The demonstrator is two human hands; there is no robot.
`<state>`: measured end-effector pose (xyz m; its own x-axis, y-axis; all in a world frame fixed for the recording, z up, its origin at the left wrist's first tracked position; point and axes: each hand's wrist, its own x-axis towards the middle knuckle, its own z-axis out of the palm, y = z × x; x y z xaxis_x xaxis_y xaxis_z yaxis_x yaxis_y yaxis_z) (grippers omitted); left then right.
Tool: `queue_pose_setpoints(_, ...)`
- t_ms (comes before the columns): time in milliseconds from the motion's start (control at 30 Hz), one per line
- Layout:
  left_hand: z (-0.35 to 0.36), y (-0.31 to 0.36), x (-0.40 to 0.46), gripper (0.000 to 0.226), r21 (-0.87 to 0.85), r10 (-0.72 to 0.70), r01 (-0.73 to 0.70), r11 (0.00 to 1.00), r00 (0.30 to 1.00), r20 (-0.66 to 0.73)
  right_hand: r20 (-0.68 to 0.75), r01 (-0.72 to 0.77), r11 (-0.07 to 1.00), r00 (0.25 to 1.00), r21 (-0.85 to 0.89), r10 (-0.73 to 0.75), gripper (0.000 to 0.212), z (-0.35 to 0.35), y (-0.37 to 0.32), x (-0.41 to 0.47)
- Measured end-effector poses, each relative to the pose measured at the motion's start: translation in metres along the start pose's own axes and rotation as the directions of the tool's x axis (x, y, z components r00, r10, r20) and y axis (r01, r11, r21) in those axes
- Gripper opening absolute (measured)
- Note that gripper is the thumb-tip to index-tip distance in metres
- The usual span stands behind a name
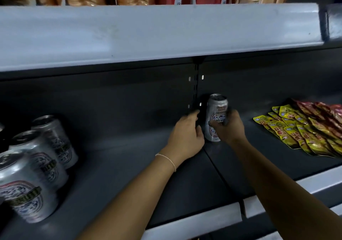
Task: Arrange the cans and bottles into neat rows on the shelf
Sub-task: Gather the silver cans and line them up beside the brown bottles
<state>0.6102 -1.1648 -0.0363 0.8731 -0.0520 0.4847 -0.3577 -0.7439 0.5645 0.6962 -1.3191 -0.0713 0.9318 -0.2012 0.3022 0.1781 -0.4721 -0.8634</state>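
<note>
A silver can (216,110) with a red and blue label stands upright deep on the dark grey shelf (129,156), near the back panel. My right hand (229,128) grips it from the right side, fingers curled round its lower half. My left hand (187,136) hovers just left of the can with fingers loosely curled, holding nothing; whether it touches the can is unclear. Three more silver cans (37,165) stand in a row at the left end of the shelf, running from front to back.
Yellow and red snack packets (303,128) lie fanned out on the shelf's right part. A pale grey upper shelf edge (148,34) hangs overhead, with orange and red packages above it. A slotted upright (195,84) runs down the back panel behind the can.
</note>
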Motion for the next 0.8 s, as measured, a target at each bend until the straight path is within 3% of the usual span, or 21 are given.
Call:
queue_pose_setpoints(267,-0.015,-0.012,-0.009,0.056,0.031,-0.027,0.027,0.999,0.999,-0.019,0.049,-0.024,0.997,0.999,0.075,0.02,0.049,0.001,-0.008,0.006)
queue_pose_setpoints(567,-0.031,-0.032,-0.04,0.069,0.054,-0.187,0.181,0.982,0.973,0.133,0.114,0.038,0.966,0.991,0.255,-0.069,0.053,0.014,-0.044,-0.046)
queue_pose_setpoints(800,-0.073,-0.034,-0.084,0.065,-0.121,-0.213,0.226,0.967,0.971,0.114,0.198,0.022,0.925,0.975,0.38,-0.105,0.055,0.033,-0.096,-0.11)
